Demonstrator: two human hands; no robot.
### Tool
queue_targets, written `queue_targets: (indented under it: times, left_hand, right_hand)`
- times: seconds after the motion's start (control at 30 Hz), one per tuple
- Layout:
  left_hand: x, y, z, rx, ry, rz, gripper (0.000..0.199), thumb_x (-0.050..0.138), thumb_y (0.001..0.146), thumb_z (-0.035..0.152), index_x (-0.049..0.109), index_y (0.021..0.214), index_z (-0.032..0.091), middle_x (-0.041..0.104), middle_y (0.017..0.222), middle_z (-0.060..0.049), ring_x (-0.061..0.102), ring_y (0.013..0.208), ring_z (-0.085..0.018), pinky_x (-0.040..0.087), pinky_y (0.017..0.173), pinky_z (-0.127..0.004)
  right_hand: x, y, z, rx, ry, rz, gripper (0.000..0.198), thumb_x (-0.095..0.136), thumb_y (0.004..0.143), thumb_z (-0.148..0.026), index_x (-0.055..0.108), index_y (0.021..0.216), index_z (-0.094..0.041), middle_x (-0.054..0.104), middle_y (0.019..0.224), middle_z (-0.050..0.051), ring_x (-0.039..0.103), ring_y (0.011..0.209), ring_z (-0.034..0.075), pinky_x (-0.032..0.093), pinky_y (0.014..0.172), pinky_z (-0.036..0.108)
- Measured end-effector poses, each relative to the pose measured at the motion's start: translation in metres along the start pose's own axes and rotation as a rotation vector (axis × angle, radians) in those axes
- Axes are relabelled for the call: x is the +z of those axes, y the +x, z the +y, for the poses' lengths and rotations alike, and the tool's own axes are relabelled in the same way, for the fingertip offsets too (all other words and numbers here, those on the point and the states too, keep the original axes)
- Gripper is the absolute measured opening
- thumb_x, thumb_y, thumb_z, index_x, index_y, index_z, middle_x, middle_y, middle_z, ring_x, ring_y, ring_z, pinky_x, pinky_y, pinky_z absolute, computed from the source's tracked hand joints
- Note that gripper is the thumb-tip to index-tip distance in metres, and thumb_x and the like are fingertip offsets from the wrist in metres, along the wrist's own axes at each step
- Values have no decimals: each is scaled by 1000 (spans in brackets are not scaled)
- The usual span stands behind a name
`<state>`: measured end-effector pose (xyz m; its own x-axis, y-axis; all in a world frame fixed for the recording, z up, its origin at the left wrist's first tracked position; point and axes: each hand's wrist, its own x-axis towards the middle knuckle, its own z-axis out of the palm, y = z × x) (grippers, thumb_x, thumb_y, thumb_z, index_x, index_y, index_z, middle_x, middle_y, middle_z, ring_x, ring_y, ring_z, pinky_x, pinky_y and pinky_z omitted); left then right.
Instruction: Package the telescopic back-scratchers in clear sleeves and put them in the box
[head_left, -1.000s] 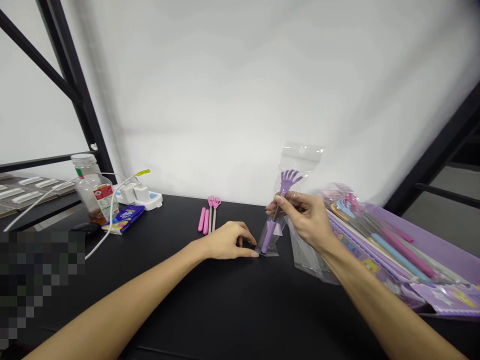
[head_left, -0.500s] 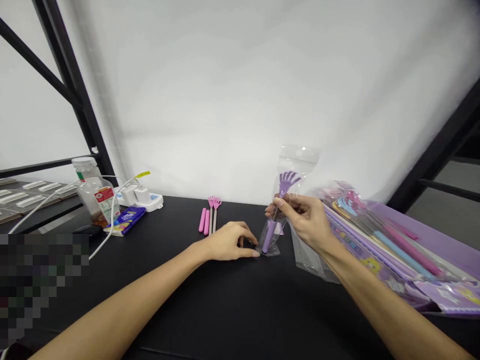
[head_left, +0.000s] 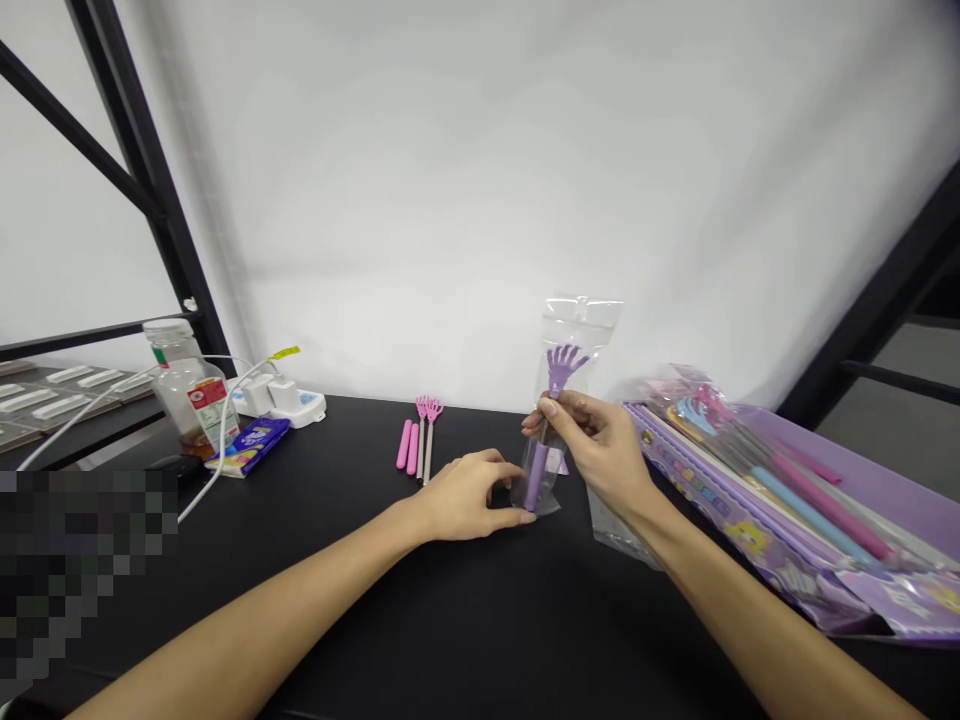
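A purple back scratcher [head_left: 564, 368] with a hand-shaped head stands upright inside a clear plastic bag [head_left: 581, 312]. My right hand [head_left: 592, 435] pinches it through the bag around its metal shaft, just under the head. At the lower left edge of the bag is my left hand [head_left: 476, 495], its fingers curved, with a gap between thumb and index finger. The left thumb tip meets the bottom of the bag by the purple handle. Two pink back scratchers [head_left: 429, 408] with bare metal shafts lie left of it, beside two pink handle sleeves [head_left: 408, 446].
On the right sits a purple display box [head_left: 806, 585] of bagged back scratchers in several colours. Another clear bag [head_left: 622, 530] lies under my right wrist. To the left are a plastic jar [head_left: 176, 375], a blue packet [head_left: 259, 440], a white power strip [head_left: 304, 405] and a cable.
My left hand has shifted right, up to the lower edge of the bag. My right hand has tilted the bagged back scratcher slightly left, head end moving most.
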<state>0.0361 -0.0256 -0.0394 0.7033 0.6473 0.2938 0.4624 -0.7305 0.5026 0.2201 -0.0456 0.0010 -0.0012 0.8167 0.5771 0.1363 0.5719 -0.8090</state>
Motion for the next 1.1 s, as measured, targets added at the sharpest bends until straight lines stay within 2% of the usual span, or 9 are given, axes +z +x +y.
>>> queue_targets:
  times: [0.13,0.2,0.4,0.5,0.63,0.73,0.83,0.97,1.1]
  left_hand:
    - [1,2,3,-20,-87,53,29,64,84,43,68,94,16,62,80,-2,57,66,-15,44,61,-25]
    - [-2,2,3,-46,-211,46,25,63,86,38,66,97,16,62,71,0,57,61,-14,44,58,-24]
    - [-8,-3,2,-140,-742,-65,64,75,77,38,46,131,19,70,76,-4,70,69,-20,58,70,-35]
    - [-13,-5,4,-138,-840,-111,83,80,73,33,31,139,24,71,91,-9,72,77,-23,58,77,-42]
    - [-24,-5,7,15,-686,-86,89,85,66,26,34,140,31,60,117,-12,69,91,-22,56,86,-45]
    - [-28,-4,8,194,-385,-45,41,77,77,23,61,115,26,51,124,-9,62,101,-20,53,92,-43]
    - [-27,-4,9,291,-189,50,8,69,85,25,68,93,21,46,121,-7,57,103,-18,50,96,-41]
    - [-26,-5,7,345,-114,113,14,69,85,33,70,91,20,45,118,-7,54,105,-19,49,98,-39]
    - [-31,-7,6,408,-2,40,36,80,72,39,70,103,24,43,125,-9,50,112,-24,49,98,-41]
  right_hand:
    - [5,1,2,81,152,128,28,70,82,-48,67,84,-20,74,80,5,72,75,21,58,73,34]
    - [3,3,0,121,218,182,30,72,80,-49,67,87,-20,74,81,5,72,79,21,57,75,33]
    - [-14,8,-1,330,260,-54,57,79,75,-40,55,124,-27,74,95,5,71,88,24,59,71,36]
    - [-21,10,4,335,237,-33,54,80,73,-35,56,120,-24,73,85,3,70,83,22,58,67,33]
    - [-32,15,10,386,272,97,44,78,75,-29,58,114,-21,72,79,2,69,76,20,58,63,30]
    - [-37,16,14,449,296,132,38,75,77,-23,59,112,-21,72,79,3,68,72,18,58,61,29]
    - [-38,17,18,463,294,122,36,73,78,-21,61,111,-21,72,79,3,68,72,18,57,59,28]
    - [-39,17,22,490,289,107,36,71,80,-19,60,114,-20,72,80,4,67,70,17,57,57,28]
    - [-39,16,23,543,282,106,36,68,82,-17,59,116,-20,72,79,5,67,68,16,57,56,27]
